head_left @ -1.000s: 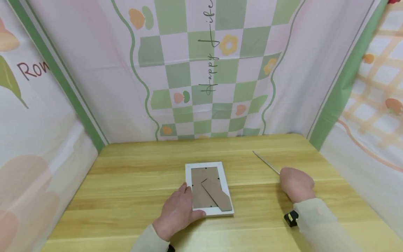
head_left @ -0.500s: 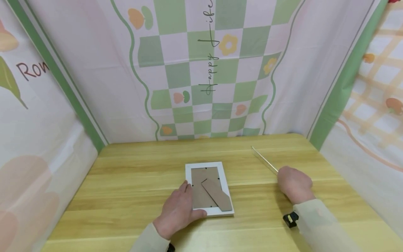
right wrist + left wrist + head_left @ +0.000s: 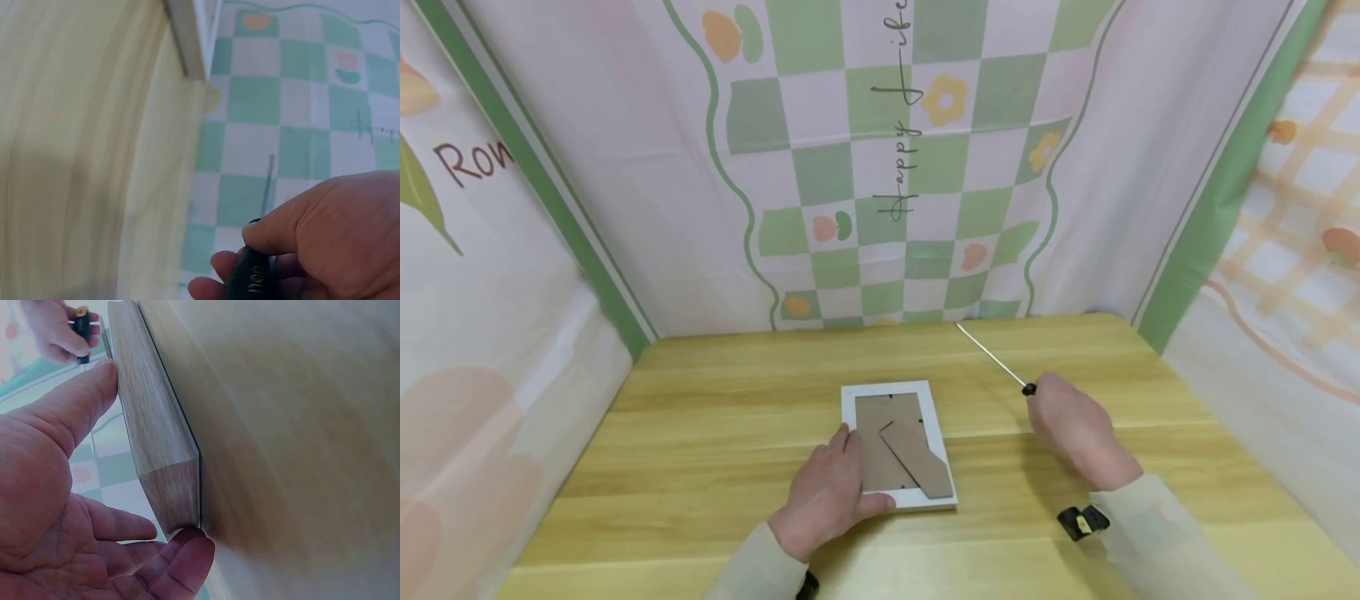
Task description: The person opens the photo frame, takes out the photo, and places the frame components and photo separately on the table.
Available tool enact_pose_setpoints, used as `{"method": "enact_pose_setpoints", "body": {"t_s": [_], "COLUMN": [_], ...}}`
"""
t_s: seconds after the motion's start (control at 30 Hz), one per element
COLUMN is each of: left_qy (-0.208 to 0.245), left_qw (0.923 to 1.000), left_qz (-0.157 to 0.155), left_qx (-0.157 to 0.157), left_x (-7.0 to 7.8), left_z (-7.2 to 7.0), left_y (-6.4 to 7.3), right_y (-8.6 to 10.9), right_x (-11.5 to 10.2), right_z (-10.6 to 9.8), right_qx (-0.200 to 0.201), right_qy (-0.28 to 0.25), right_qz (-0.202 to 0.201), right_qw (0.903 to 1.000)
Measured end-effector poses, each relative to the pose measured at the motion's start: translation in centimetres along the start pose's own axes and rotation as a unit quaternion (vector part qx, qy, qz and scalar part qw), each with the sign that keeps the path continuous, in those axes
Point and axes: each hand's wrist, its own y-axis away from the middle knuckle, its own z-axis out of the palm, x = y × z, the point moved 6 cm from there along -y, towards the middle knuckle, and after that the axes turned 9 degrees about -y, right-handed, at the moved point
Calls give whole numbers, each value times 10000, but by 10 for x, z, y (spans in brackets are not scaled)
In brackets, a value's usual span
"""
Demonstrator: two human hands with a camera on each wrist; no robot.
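Observation:
A white picture frame (image 3: 876,467) lies face down on the table, its brown backing and slanted stand leg (image 3: 925,471) facing up. My left hand (image 3: 823,496) holds its near left corner, thumb along the near edge and fingers at the left side. The left wrist view shows the frame's wood-grained edge (image 3: 153,406) between thumb and fingers. To the right, my right hand (image 3: 1075,429) grips a screwdriver (image 3: 992,357) raised above the table, its long thin shaft pointing away and left. Part of its dark handle (image 3: 250,278) shows in the right wrist view; fingers hide the rest.
The light wooden table (image 3: 737,400) ends at a hanging cloth (image 3: 820,175) with green checks and lettering. Printed cloths also close off the left (image 3: 490,333) and right (image 3: 1247,358) sides. A black wrist strap piece (image 3: 1082,523) sits at the right sleeve.
My right hand has moved left and away from me, carrying the screwdriver; its tip now appears near the table's far edge. My left hand and the picture frame have stayed in place.

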Motion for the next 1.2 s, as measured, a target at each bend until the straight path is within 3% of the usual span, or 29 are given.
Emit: {"method": "enact_pose_setpoints", "body": {"t_s": [0.27,0.43,0.6,0.77,1.2], "left_qy": [28,-64,-135,-181,-472], "left_qw": [10000,9999,9996,9993,9981], "left_qz": [62,156,255,304,345], "left_qx": [-1,-16,-37,-116,-184], "left_x": [2,4,6,7,7], "left_z": [1,1,2,4,5], "left_y": [-1,-2,-2,-3,-4], "right_y": [7,16,24,29,32], "right_x": [-24,-32,-41,-48,-52], "right_z": [4,5,5,8,19], "right_qx": [-228,-125,-58,-236,-868], "right_qy": [-210,-357,-304,-306,-516], "right_qz": [-588,-851,-1355,-1684,-1620], "right_qw": [9978,9957,9903,9850,9816]}}
